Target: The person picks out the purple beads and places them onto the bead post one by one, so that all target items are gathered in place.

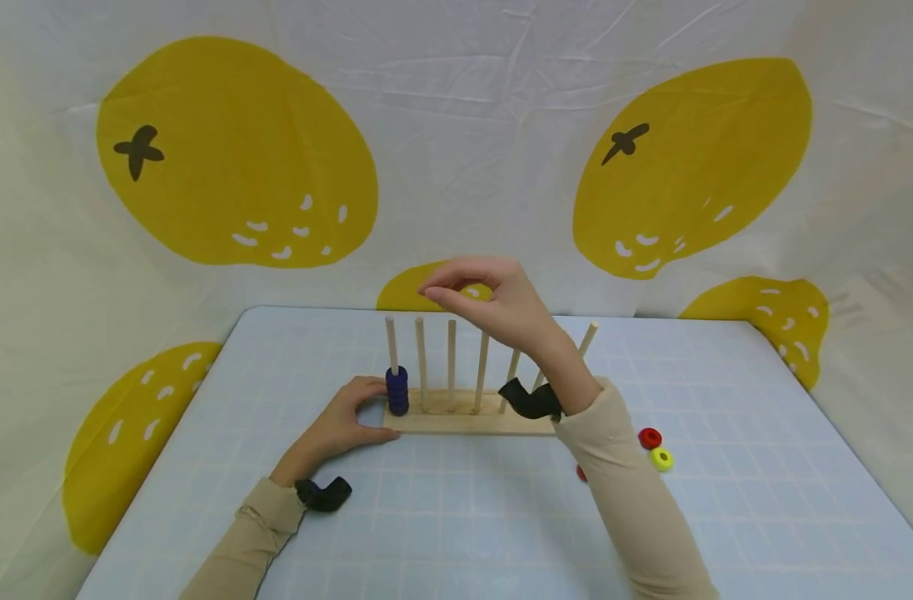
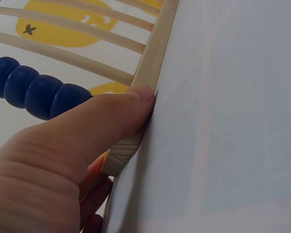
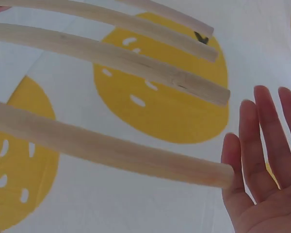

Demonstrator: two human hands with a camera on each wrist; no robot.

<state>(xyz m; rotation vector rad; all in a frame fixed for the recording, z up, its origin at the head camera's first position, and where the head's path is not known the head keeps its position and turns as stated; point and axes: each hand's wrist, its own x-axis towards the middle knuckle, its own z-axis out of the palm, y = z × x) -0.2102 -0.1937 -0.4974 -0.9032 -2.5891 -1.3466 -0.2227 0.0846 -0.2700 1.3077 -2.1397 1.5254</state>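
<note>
A wooden peg stand has several upright pegs along its base. Dark blue rings are stacked low on its leftmost peg. My left hand grips the left end of the base; in the left wrist view the thumb presses on the front and the other fingers go behind. Raised above the middle pegs is my right hand, its thumb and fingertips near each other with nothing visible between them. In the right wrist view its relaxed fingers appear beside the tip of a bare peg.
Right of the stand, a red ring and a yellow ring lie on the pale, grid-patterned table. Another red ring is partly hidden by my right sleeve. Behind the table hangs a white cloth with yellow fruit prints.
</note>
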